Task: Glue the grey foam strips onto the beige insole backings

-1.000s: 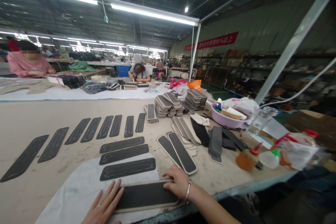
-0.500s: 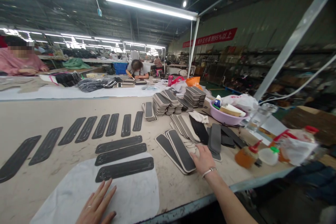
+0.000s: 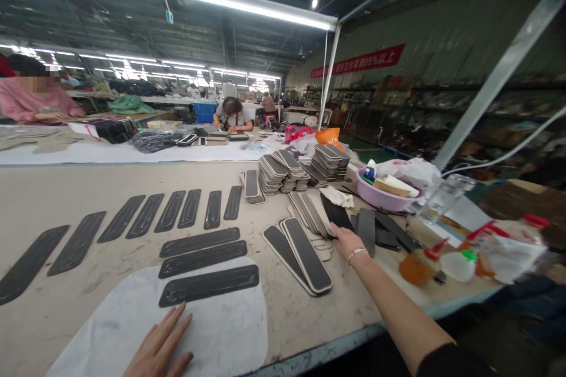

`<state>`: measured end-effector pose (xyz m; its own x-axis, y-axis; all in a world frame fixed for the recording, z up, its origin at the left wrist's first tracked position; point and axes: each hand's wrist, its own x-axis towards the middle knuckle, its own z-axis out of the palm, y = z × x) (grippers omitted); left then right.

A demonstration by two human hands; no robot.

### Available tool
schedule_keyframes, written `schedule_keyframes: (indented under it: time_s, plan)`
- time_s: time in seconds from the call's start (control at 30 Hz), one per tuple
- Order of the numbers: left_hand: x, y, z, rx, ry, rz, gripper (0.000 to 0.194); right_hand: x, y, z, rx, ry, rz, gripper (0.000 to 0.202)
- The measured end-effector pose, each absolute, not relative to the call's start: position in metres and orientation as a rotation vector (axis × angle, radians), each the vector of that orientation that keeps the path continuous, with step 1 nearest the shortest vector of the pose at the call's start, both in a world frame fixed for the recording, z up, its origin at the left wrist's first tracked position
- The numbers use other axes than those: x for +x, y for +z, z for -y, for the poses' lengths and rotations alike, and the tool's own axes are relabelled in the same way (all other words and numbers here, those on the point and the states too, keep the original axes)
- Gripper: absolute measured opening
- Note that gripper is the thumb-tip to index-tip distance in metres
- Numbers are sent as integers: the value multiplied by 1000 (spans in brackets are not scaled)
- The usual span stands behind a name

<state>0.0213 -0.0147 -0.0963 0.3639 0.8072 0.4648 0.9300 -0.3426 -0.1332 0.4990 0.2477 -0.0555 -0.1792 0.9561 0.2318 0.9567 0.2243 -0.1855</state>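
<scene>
Flat black strips of thin material [image 3: 339, 214] lay beside a fanned row of beige-edged pieces [image 3: 309, 212], with my right hand [image 3: 349, 244] at their near ends, whether pinching anything I couldn't tell. My left hand [image 3: 160, 339] was spread and empty over the white sheet [image 3: 230, 330]. I judged this a reaching step; taking one piece would call for parting a single edge.

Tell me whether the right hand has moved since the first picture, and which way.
Yes: the right hand has moved forward and rightward, from the near end of the overlapping panels to their right.
</scene>
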Motion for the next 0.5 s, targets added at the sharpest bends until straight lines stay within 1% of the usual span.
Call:
schedule_keyframes:
  time_s: [0.13, 0.23, 0.3, 0.37, 0.5]
  plan:
    - [18, -97, 13, -2282, -560, 1594, 58, 493, -43, -229, -1677, -36, 2079, 28]
    - [21, -88, 16, -2255, -655, 1777, 45, 471, -33, -197, -1536, -22, 1986, 32]
    - [25, -80, 17, -2215, -746, 1905, 36, 453, -28, -167, -1367, 32, 1983, 31]
    - [27, -71, 16, -2154, -860, 2019, 30, 437, -25, -137, -1040, 120, 2044, 29]
    - [18, -58, 15, -1906, -1055, 2299, 25, 411, -34, -93, -495, 336, 2309, 41]
